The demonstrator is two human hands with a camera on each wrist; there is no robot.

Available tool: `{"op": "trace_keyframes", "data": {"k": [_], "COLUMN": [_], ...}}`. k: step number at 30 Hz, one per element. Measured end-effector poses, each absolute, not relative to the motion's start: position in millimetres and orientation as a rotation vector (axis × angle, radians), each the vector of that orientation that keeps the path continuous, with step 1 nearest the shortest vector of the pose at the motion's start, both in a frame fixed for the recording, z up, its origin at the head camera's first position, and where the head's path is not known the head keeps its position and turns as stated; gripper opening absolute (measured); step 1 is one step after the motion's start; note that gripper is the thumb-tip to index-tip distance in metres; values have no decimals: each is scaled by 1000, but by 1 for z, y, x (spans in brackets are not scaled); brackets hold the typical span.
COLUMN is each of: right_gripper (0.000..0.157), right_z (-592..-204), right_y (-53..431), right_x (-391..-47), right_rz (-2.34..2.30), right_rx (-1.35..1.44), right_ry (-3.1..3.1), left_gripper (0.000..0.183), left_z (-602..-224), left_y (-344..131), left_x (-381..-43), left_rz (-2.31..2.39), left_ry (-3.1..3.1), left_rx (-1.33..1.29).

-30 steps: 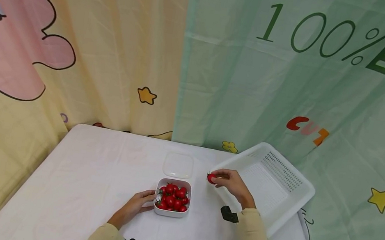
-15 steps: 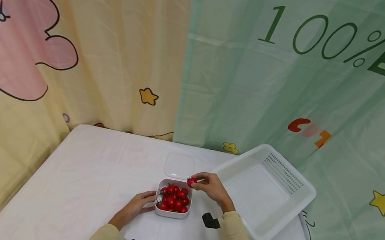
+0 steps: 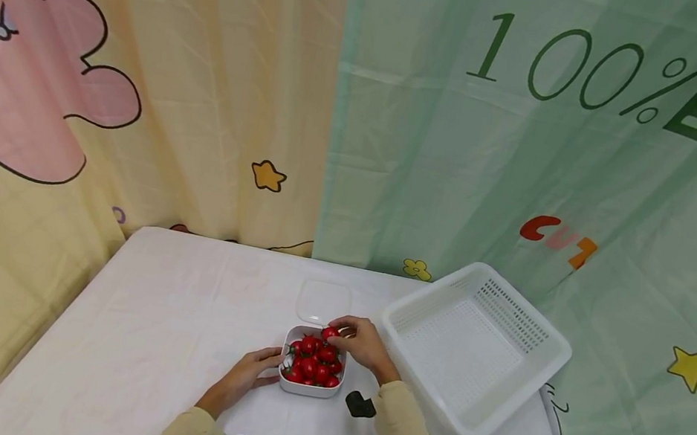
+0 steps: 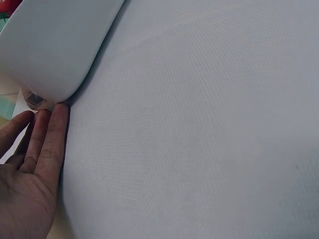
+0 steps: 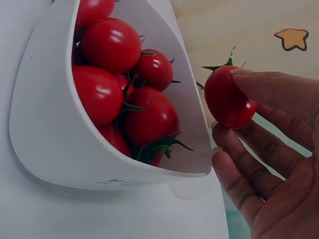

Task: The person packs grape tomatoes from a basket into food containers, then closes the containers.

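Observation:
A small white box [image 3: 309,390] full of red cherry tomatoes [image 3: 307,366] stands on the table. My right hand [image 3: 363,346] pinches one cherry tomato [image 5: 230,97] between thumb and fingers, at the box's back right rim. Its green stem end points away from the palm in the right wrist view. On the box's left side rests my left hand [image 3: 244,381], fingers straight; the left wrist view shows those fingertips [image 4: 60,112] touching the box wall near its bottom corner. The heaped tomatoes hide the box floor.
Just behind the box lies a clear plastic lid [image 3: 324,302]. A large white basket [image 3: 466,425] with slotted walls stands to the right. The white-covered table [image 3: 174,297] ends at printed curtains [image 3: 400,142].
My right hand has carried the cherry tomato leftward from beside the basket to the box's back right rim. The left hand stays at the box.

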State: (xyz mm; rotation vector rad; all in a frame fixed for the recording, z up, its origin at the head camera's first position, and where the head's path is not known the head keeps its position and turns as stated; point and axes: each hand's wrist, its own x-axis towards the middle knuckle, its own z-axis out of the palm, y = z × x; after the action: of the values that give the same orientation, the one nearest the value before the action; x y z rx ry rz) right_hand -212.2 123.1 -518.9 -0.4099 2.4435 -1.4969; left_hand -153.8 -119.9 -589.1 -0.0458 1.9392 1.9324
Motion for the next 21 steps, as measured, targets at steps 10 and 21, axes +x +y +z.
{"op": "trace_keyframes", "data": {"k": [10,21], "right_gripper": [23,24], "right_z": [-524,-525], "right_y": [116,126], "right_x": [-212,-212], "right_rz": [-1441,-1521], "right_rx": [-443,-420], "right_ry": [2496,2490], "left_gripper": [60,62], "left_z": [-587,-588], "left_y": [-121,-122], "left_x": [-153,-154], "left_rz": [1941,1930], "left_ry": [1912,1912], "left_rx": [-20,-30]}}
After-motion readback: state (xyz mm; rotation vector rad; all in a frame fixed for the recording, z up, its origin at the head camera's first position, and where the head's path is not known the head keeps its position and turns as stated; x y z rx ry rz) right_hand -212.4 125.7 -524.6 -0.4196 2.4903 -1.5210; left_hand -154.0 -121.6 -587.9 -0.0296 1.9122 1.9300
